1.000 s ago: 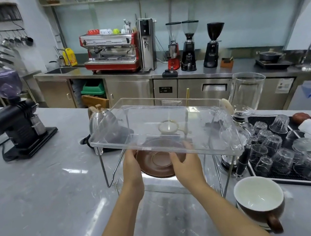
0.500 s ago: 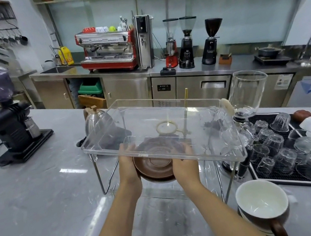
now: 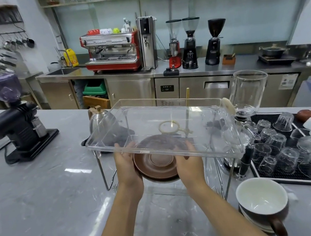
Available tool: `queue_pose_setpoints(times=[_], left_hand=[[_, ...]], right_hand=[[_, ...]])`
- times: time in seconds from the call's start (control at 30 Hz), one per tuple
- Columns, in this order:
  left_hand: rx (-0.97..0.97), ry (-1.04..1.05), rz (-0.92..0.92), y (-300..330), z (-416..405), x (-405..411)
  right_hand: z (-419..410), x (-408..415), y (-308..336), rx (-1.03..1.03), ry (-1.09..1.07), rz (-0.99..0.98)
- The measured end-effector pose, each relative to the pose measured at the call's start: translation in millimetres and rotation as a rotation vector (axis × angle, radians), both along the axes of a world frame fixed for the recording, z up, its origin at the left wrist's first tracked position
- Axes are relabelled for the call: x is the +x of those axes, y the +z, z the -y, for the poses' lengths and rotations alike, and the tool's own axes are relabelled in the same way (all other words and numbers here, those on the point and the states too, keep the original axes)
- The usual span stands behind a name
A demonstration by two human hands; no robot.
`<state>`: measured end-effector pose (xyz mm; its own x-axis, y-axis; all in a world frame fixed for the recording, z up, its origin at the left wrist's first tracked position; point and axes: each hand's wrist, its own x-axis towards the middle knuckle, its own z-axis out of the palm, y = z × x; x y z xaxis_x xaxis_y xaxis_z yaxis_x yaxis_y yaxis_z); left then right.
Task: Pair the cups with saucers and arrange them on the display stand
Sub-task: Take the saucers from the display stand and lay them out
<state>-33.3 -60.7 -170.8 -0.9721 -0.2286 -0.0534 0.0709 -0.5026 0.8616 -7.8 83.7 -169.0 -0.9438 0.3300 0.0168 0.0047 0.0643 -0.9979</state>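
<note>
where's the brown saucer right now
In the head view the brown saucer is centre frame, held between the left hand and right hand, under the clear top tray of the display stand.

Grey marble counter (image 3: 40, 200) carries the clear display stand (image 3: 227, 142) (wire-legged), kettle (image 3: 99, 121), grinder (image 3: 18, 125), glass mat (image 3: 273, 176).

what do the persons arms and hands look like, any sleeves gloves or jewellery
Both forearms are bare as far as the view shows, with no sleeve in sight. The left hand and the right hand wear no gloves. No watch or bracelet shows at either wrist, and no ring shows on the parts of the fingers in view; the fingertips are partly hidden behind a clear tray, so those cannot be checked.
</note>
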Motion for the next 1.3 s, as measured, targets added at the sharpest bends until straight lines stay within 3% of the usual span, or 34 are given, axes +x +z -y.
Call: queue_pose_setpoints(times=[0.37,0.83,1.3], left_hand=[[0.046,0.007,0.151,18,2,64],[0.005,0.030,0.179,10,15,159],[0.029,-0.142,0.281,-26,-7,246]], right_hand=[[4,44,7,0.020,0.039,0.016],[7,130,3,0.085,0.120,0.062],[-28,234,-35,0.111,0.059,0.186]])
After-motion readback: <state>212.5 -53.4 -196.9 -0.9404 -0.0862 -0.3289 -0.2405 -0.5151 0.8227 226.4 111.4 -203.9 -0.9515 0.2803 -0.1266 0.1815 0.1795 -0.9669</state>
